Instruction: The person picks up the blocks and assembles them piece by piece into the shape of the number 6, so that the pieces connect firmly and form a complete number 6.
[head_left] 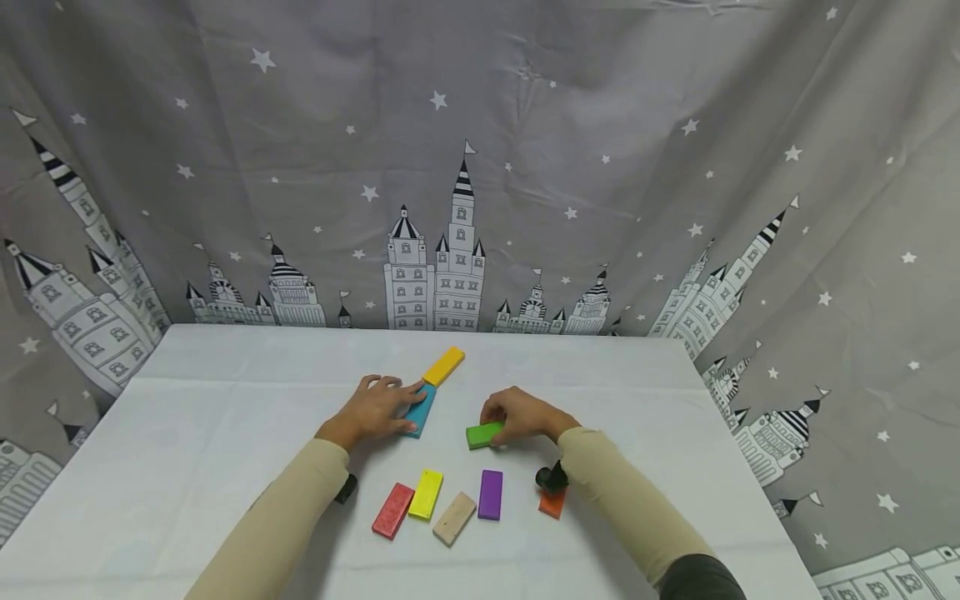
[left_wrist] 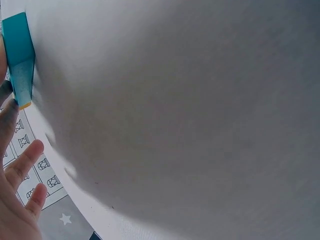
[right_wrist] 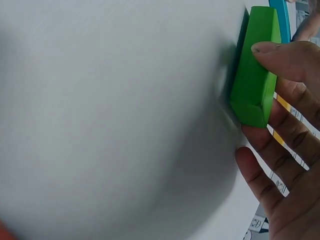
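My left hand (head_left: 372, 411) holds a blue wooden block (head_left: 422, 413) by its long sides, thumb near the close end and a finger near the far end. An amber block (head_left: 444, 367) lies end to end with it, angled toward the back right. In the left wrist view the blue block (left_wrist: 20, 45) shows at the left edge, two fingers spread away from it. To the right, my right hand (head_left: 527, 414) pinches a green block (head_left: 480, 435) between thumb and fingers. The right wrist view shows the thumb on the face of the green block (right_wrist: 252, 75) and fingers behind it.
Nearer on the white tabletop (head_left: 225, 400) lie a red block (head_left: 393, 511), a yellow block (head_left: 426, 494), a plain wood block (head_left: 454, 518) and a purple block (head_left: 491, 495). An orange block (head_left: 552, 504) is partly hidden by the right wrist camera. A grey castle-print curtain (head_left: 315, 150) hangs behind.
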